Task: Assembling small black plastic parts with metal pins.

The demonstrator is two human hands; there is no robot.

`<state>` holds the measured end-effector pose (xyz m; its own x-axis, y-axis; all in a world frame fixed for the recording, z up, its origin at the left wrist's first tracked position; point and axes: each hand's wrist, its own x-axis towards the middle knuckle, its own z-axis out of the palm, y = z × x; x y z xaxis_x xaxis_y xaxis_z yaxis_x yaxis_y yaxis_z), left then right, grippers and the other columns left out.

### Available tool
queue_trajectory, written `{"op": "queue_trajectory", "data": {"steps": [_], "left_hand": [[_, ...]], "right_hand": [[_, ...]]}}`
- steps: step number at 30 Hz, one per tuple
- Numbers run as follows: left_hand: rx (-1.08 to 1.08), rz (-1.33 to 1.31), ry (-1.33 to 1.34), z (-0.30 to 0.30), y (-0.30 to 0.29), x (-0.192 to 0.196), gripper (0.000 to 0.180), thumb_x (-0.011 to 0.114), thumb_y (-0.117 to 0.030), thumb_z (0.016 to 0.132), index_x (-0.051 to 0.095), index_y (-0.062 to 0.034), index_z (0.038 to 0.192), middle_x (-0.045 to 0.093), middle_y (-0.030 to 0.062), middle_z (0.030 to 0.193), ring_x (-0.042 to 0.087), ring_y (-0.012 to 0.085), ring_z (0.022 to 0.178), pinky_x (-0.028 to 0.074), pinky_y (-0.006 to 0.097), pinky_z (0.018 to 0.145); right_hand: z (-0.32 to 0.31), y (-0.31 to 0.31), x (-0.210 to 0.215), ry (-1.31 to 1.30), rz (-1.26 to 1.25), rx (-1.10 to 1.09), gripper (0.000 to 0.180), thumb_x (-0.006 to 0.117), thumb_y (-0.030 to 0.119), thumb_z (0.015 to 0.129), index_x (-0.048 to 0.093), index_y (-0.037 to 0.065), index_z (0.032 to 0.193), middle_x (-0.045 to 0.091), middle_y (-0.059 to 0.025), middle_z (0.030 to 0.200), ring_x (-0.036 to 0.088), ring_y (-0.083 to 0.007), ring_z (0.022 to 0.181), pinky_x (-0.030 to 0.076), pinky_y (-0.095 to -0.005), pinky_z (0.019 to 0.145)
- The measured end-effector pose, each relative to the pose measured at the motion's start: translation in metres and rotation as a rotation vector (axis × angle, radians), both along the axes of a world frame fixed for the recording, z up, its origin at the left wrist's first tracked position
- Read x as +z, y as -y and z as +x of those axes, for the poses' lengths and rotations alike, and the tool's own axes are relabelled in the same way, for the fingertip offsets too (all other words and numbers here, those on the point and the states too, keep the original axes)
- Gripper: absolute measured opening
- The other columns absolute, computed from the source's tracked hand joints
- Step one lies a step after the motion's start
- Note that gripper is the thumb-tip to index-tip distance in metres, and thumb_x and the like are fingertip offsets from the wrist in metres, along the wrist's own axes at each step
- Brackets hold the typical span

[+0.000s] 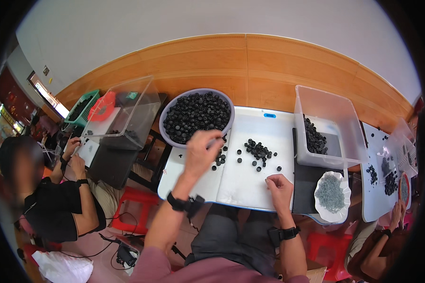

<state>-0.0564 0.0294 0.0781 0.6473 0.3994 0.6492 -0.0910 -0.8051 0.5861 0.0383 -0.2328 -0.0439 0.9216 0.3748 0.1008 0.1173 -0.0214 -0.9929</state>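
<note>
My left hand (pixel 202 150) is over the white tabletop (pixel 233 181), at the near right rim of a lavender bowl (pixel 163 115) heaped with small black caps (pixel 196 113). Its fingers curl inward, and what they hold, if anything, is hidden. A few loose black caps lie beside that hand. Nearer the table's front edge, my right hand (pixel 280 189) is closed in a pinch; anything between its fingertips is too small to make out. Between and beyond the hands lies a loose pile of black caps (pixel 258 150), with several single ones scattered around it.
At right stands a translucent plastic bin (pixel 333 160) with black caps inside. Before it, a white fluted dish (pixel 344 212) holds small grey-green pieces (pixel 330 193). Co-workers sit left and right at their own tables. A clear box (pixel 137 113) stands at left, red stools (pixel 137 198) below.
</note>
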Motion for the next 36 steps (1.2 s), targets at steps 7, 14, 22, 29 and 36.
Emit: {"op": "queue_trajectory", "data": {"steps": [7,14,22,29,36], "left_hand": [[0.217,0.343,0.043,0.031,-0.068,0.027,0.029,0.072,-0.001,0.084,0.07,-0.0015,0.113,0.071,0.0166,0.115,0.063,0.0359,0.11,0.05,0.044,0.096],[-0.306,0.133,-0.242,0.071,0.033,-0.065,0.022,0.067,0.003,0.086,0.072,-0.0029,0.107,0.07,0.0132,0.107,0.065,0.0331,0.099,0.053,0.041,0.089],[-0.235,0.237,-0.362,0.081,0.042,-0.092,0.024,0.07,0.001,0.084,0.071,-0.004,0.108,0.066,0.0093,0.103,0.062,0.0305,0.1,0.05,0.042,0.088],[-0.216,0.172,-0.406,0.078,0.038,-0.084,0.02,0.072,-0.001,0.084,0.072,-0.0037,0.104,0.065,0.0101,0.096,0.062,0.0311,0.099,0.05,0.042,0.089],[-0.268,-0.055,-0.486,0.06,0.052,-0.083,0.025,0.074,0.0,0.084,0.072,-0.0025,0.109,0.066,0.0117,0.101,0.067,0.0298,0.09,0.056,0.037,0.08]], "right_hand": [[0.0,-0.009,0.002,0.084,0.015,-0.033,0.005,0.076,0.001,0.087,0.073,-0.002,0.09,0.07,-0.0026,0.076,0.061,-0.0063,0.067,0.048,-0.0226,0.062],[0.004,-0.009,-0.003,0.05,0.091,-0.167,0.007,0.073,-0.001,0.088,0.073,-0.002,0.095,0.071,-0.0028,0.08,0.062,-0.0061,0.07,0.05,-0.0223,0.064],[0.0,-0.008,0.002,0.074,-0.032,-0.111,0.008,0.074,-0.001,0.086,0.074,-0.001,0.094,0.072,-0.004,0.078,0.063,-0.0069,0.068,0.05,-0.0228,0.063],[0.004,-0.008,0.001,0.122,-0.06,-0.078,0.008,0.074,0.0,0.087,0.074,-0.002,0.094,0.072,-0.0061,0.081,0.064,-0.008,0.067,0.05,-0.0234,0.062],[0.002,-0.007,0.004,0.142,-0.077,-0.07,0.008,0.074,0.0,0.087,0.074,-0.002,0.095,0.072,-0.0076,0.082,0.065,-0.0092,0.069,0.051,-0.024,0.063]]}}
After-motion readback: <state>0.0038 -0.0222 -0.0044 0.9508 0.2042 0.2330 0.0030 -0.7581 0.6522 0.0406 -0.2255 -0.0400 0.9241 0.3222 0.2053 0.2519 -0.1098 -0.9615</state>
